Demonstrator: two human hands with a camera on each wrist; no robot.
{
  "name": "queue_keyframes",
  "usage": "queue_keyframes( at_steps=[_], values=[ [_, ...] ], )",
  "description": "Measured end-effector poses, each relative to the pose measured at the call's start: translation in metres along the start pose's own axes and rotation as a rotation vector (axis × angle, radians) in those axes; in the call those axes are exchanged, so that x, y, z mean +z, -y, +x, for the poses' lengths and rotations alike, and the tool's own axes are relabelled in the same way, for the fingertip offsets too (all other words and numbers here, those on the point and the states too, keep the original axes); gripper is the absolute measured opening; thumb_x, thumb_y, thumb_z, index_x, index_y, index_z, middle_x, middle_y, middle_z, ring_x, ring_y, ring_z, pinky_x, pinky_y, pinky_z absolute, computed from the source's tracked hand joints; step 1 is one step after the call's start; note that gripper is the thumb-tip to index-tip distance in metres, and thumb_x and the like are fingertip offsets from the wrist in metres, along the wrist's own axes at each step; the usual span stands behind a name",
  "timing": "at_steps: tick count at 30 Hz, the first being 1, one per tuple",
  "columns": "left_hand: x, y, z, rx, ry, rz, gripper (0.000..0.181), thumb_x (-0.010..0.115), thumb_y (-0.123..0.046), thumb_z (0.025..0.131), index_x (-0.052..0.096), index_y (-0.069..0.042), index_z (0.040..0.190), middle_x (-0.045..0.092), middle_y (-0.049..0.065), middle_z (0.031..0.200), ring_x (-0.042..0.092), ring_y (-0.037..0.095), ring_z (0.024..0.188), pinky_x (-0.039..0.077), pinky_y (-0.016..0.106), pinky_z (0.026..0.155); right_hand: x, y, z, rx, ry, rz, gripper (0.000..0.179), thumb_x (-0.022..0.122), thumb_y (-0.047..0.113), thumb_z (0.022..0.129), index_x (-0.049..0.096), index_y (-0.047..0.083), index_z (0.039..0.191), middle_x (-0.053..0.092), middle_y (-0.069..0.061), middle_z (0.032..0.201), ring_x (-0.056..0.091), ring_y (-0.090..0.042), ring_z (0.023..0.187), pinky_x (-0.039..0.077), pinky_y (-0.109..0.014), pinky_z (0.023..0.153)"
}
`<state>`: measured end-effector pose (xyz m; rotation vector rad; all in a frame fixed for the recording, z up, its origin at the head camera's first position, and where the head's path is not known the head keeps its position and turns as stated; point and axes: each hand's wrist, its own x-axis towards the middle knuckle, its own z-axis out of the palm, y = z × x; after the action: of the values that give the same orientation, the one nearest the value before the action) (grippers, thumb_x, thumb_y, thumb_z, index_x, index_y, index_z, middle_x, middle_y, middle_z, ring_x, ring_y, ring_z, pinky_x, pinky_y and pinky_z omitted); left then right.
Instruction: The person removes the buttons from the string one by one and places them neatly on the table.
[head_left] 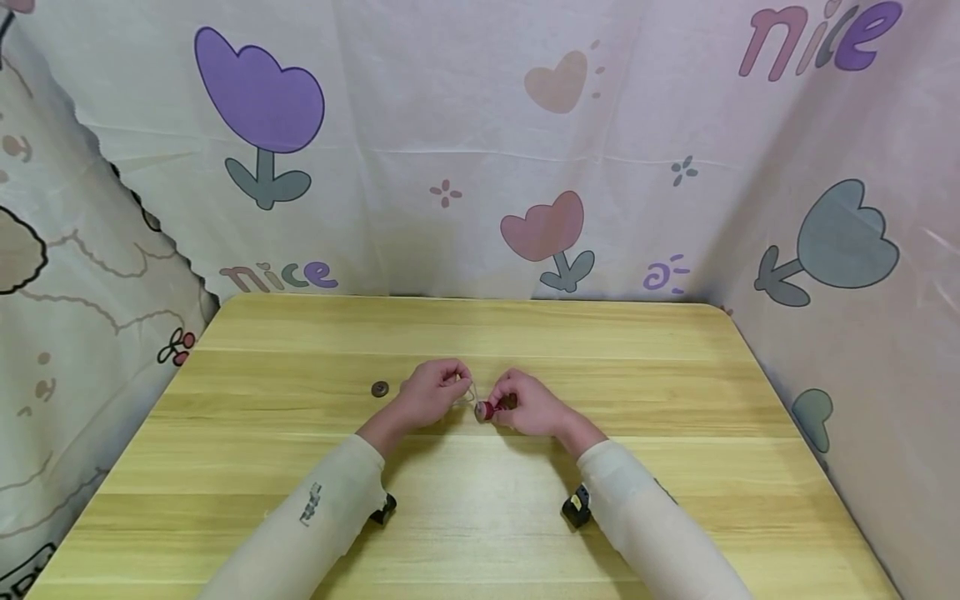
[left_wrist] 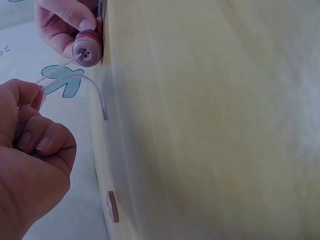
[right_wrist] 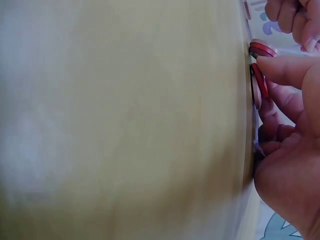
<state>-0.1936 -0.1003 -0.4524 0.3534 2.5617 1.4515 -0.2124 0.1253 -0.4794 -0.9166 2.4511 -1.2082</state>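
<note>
My left hand point(head_left: 432, 395) pinches a thin white string point(left_wrist: 94, 86) between thumb and forefinger, its other fingers curled in. One length of the string runs to a hole in a round brown button point(left_wrist: 86, 54), and a free end hangs in an arc. My right hand point(head_left: 529, 405) pinches that button together with a red button point(right_wrist: 262, 49) stacked behind it. More buttons, a red one point(right_wrist: 261, 80) and a brown one point(right_wrist: 255, 90), show under the right fingers. A loose brown button point(head_left: 380, 389) lies flat on the table, left of my left hand.
The light wood table point(head_left: 480, 517) reaches back to a printed cloth point(head_left: 420, 125) hanging behind it. More patterned cloth hangs at both sides. Black wrist cameras point(head_left: 577, 507) sit under both sleeves point(head_left: 322, 517), close over the tabletop.
</note>
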Motion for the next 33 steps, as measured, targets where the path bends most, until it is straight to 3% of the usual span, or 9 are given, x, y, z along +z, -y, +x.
queue_keyframes(
  at_steps=[4,8,11,13,18,24,28,33],
  values=[
    [0.0002,0.0011,-0.0011,-0.005,-0.006,-0.051,0.008,0.062,-0.016,0.1,0.067,-0.014,0.094,0.046,0.0,0.062,0.041,0.013,0.051,0.034,0.027,0.048,0.0007,0.0019,-0.0007,-0.014,-0.006,-0.004,0.01,0.072,0.003,0.089,0.072,0.011,0.084,0.057,-0.001,0.096,0.053,-0.018,0.093,0.044,-0.038,0.086],
    [0.0003,0.0033,-0.0008,0.006,-0.044,-0.063,0.008,0.061,-0.01,0.1,0.066,-0.011,0.094,0.048,0.001,0.067,0.043,0.015,0.059,0.038,0.028,0.055,0.0002,0.0031,-0.0016,0.002,-0.006,0.039,0.013,0.066,0.001,0.093,0.07,0.01,0.084,0.057,-0.001,0.099,0.053,-0.019,0.095,0.044,-0.04,0.089],
    [-0.0001,0.0043,-0.0005,0.028,-0.088,-0.024,0.008,0.061,-0.008,0.098,0.066,-0.011,0.092,0.05,0.003,0.079,0.047,0.018,0.071,0.04,0.03,0.063,-0.0001,0.0026,-0.0019,0.028,-0.006,0.103,0.013,0.062,0.001,0.095,0.068,0.008,0.086,0.057,-0.003,0.101,0.053,-0.02,0.097,0.043,-0.041,0.089],
    [-0.0007,0.0037,-0.0012,0.018,-0.101,-0.037,0.008,0.061,-0.008,0.098,0.065,-0.012,0.093,0.054,0.005,0.085,0.05,0.021,0.074,0.042,0.031,0.062,-0.0002,0.0018,-0.0021,0.051,-0.009,0.14,0.012,0.061,0.002,0.097,0.068,0.008,0.088,0.056,-0.004,0.103,0.052,-0.02,0.098,0.044,-0.04,0.088],
    [-0.0006,0.0017,-0.0034,-0.041,-0.077,-0.221,0.008,0.057,-0.007,0.101,0.063,-0.005,0.095,0.067,0.016,0.094,0.065,0.028,0.068,0.052,0.034,0.056,-0.0024,0.0058,-0.0042,0.066,-0.032,0.193,0.011,0.061,0.004,0.098,0.068,0.004,0.089,0.057,-0.007,0.104,0.052,-0.022,0.098,0.044,-0.04,0.086],
    [0.0014,0.0067,-0.0013,-0.063,-0.073,-0.363,0.006,0.056,0.004,0.098,0.059,0.001,0.094,0.068,0.023,0.097,0.069,0.03,0.071,0.058,0.04,0.066,-0.0022,0.0002,-0.0037,0.11,-0.05,0.266,0.012,0.061,0.008,0.099,0.067,0.007,0.089,0.058,-0.007,0.106,0.052,-0.023,0.096,0.045,-0.038,0.079],
    [0.0024,0.0092,0.0006,-0.074,-0.092,-0.365,0.007,0.054,0.005,0.098,0.058,0.001,0.095,0.065,0.022,0.092,0.066,0.031,0.07,0.056,0.038,0.064,-0.0023,-0.0002,-0.0041,0.126,-0.065,0.311,0.01,0.062,0.007,0.097,0.066,0.007,0.089,0.058,-0.008,0.106,0.053,-0.024,0.095,0.046,-0.036,0.076],
    [0.0028,0.0061,0.0023,-0.083,-0.103,-0.266,0.018,0.044,-0.002,0.1,0.061,0.002,0.1,0.055,0.017,0.078,0.049,0.023,0.063,0.042,0.032,0.06,-0.0025,0.0005,-0.0044,0.145,-0.076,0.338,0.009,0.061,0.006,0.098,0.066,0.005,0.09,0.057,-0.008,0.106,0.053,-0.024,0.095,0.046,-0.036,0.078]
  ],
)
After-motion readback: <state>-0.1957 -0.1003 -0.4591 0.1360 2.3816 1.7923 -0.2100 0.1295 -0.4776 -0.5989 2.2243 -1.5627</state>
